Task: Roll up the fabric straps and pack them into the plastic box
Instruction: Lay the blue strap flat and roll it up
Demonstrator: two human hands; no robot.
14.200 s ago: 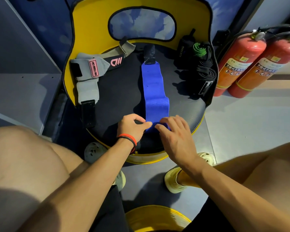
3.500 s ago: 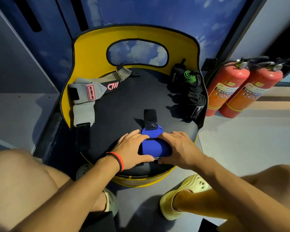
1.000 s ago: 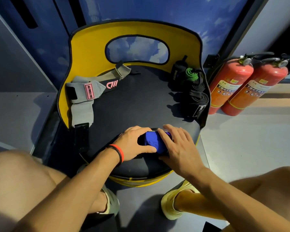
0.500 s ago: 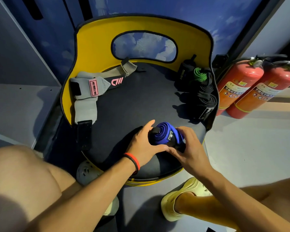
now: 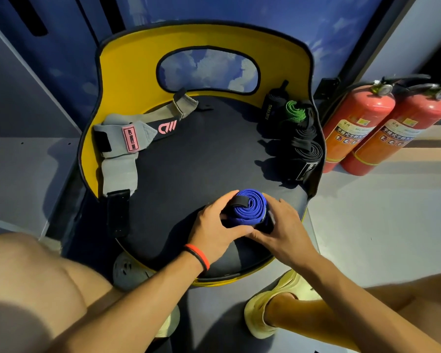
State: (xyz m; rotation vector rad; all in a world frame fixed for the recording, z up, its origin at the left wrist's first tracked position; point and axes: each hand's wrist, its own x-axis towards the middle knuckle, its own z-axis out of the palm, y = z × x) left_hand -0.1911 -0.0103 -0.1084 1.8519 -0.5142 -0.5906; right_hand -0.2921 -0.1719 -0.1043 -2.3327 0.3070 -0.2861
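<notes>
Both the left grip (image 5: 211, 225) and right grip (image 5: 283, 222) clasp the blue strap roll (image 5: 247, 207). Squeeze it tight while pressing its black tab (image 5: 239, 200) down, lest layers spring loose.

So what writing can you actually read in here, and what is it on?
"XUEYING": on the rear black roll.
Pink logo on the grey strap: stylised, letters unclear.
Pink tag on that strap: too small to read.
White label on the front black roll: too small.
Extinguisher labels: Chinese print, too blurred.
</notes>
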